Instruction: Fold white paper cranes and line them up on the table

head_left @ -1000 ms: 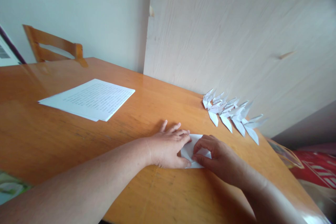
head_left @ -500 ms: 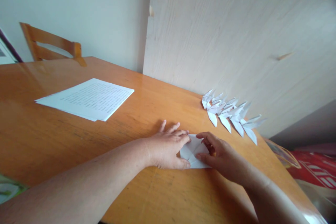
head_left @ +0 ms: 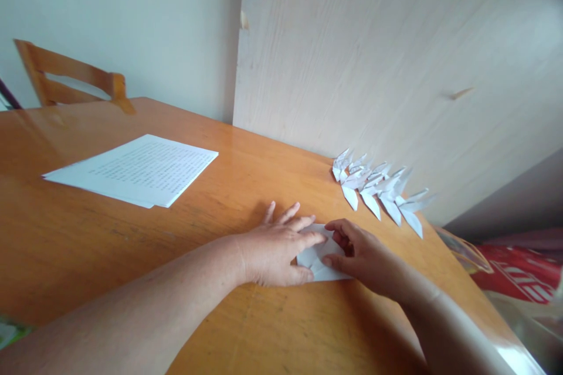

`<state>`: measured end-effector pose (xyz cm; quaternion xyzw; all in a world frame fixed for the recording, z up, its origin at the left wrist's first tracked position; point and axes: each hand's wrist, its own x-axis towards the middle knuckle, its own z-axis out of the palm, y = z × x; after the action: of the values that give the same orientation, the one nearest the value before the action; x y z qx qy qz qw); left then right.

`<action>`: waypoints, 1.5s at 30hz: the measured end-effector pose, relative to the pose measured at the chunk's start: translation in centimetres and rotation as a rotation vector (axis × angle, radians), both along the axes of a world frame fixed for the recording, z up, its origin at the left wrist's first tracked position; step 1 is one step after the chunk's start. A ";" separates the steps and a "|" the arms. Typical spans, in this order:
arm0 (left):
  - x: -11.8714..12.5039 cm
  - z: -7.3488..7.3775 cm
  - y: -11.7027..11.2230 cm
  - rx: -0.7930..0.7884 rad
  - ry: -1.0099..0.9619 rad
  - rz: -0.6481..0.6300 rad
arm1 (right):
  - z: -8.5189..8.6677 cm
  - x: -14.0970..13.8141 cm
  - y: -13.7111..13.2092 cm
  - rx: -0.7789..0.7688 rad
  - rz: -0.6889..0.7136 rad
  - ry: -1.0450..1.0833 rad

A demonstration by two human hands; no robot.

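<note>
A small folded piece of white paper (head_left: pixel 317 261) lies on the orange wooden table (head_left: pixel 220 205). My left hand (head_left: pixel 275 249) presses flat on its left part, fingers stretched and spread. My right hand (head_left: pixel 358 255) has its fingers curled and pinching the paper's right part, covering much of it. Beyond the hands, a row of several finished white folded paper figures (head_left: pixel 378 190) lies near the table's far edge, against a pale wooden panel.
A stack of printed sheets (head_left: pixel 136 169) lies on the table to the left. A wooden chair (head_left: pixel 65 79) stands at the far left end. A pale wood panel (head_left: pixel 373 58) rises behind the table. Red packaging (head_left: pixel 519 275) lies off the right edge.
My right hand's fingers have slid left over the paper toward my left hand's fingertips. My left hand stays pressed down. The view has shifted slightly right.
</note>
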<state>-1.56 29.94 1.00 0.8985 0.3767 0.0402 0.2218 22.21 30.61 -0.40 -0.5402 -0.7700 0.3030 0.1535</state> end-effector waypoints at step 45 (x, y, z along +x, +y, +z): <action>0.0 0.8 0.1 -0.069 0.071 -0.078 | -0.5 1.0 0.3 -0.119 -0.167 0.089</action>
<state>-1.60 30.07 1.78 0.9051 0.3504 -0.0134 0.2406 23.18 30.92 -0.87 -0.5965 -0.6953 0.3582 0.1799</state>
